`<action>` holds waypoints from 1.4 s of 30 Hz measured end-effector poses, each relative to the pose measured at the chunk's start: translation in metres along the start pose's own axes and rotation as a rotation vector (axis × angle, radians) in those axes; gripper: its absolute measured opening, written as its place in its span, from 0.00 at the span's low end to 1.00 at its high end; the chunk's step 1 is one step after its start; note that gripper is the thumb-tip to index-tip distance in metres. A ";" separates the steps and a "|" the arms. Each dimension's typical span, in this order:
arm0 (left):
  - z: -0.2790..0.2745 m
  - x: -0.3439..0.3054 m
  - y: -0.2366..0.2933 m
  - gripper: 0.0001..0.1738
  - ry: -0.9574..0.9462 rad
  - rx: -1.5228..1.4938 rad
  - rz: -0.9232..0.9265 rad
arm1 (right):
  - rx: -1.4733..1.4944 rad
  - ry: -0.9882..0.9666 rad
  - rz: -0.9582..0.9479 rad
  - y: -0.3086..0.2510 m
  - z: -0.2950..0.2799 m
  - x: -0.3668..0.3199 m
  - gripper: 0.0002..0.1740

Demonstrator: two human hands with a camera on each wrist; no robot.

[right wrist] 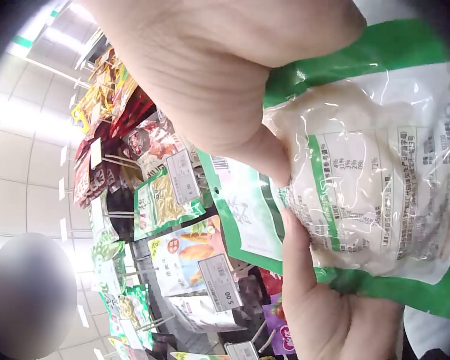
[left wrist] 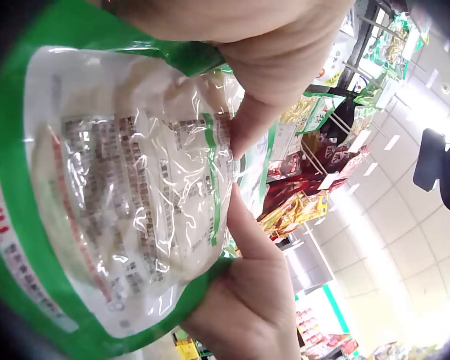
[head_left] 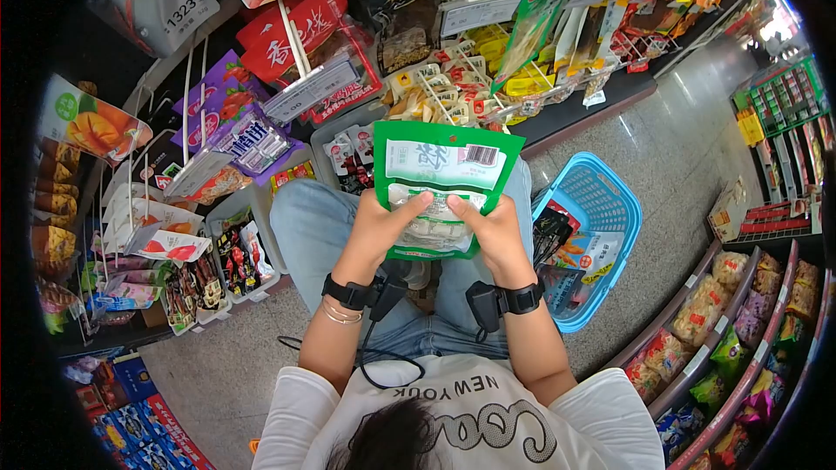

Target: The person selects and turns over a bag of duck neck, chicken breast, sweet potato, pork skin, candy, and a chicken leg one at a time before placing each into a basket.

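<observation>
A green-edged snack bag (head_left: 441, 158) with a white printed panel and a barcode is held up over the person's lap. The left hand (head_left: 384, 223) grips one side of it, its thumb laid across the panel. On the opposite side the right hand (head_left: 498, 233) holds on the same way, and the two thumb tips lie close together. Through the clear window of the bag (left wrist: 135, 187), pale, lumpy contents and lines of small print show in the left wrist view. The right wrist view shows the bag (right wrist: 375, 172) with a green stripe across its label.
A blue basket (head_left: 629, 209) with several packages stands on the floor beside the right leg. Ahead, snack bags hang on hooks with price tags (head_left: 311, 91) above bins (head_left: 252, 248) of small packets. Curved shelves (head_left: 697, 357) of packaged snacks stand at right; blue boxes (head_left: 139, 435) lie at lower left.
</observation>
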State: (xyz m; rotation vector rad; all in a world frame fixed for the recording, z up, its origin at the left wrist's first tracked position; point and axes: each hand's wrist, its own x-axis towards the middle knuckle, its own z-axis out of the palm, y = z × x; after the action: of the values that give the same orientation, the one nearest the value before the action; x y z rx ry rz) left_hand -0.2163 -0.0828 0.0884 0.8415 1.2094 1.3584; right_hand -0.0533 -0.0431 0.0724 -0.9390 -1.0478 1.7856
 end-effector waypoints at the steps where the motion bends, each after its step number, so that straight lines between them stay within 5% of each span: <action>1: -0.001 0.000 -0.001 0.17 -0.002 0.002 0.003 | 0.000 -0.002 0.000 0.000 0.000 0.000 0.16; 42: -0.016 0.002 -0.007 0.16 0.122 -0.191 0.055 | 0.047 -0.017 0.061 0.004 -0.007 0.003 0.18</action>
State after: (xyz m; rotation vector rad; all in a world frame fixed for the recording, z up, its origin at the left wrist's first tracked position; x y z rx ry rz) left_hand -0.2303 -0.0845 0.0775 0.6690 1.1352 1.5620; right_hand -0.0496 -0.0395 0.0659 -0.9372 -0.9931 1.8639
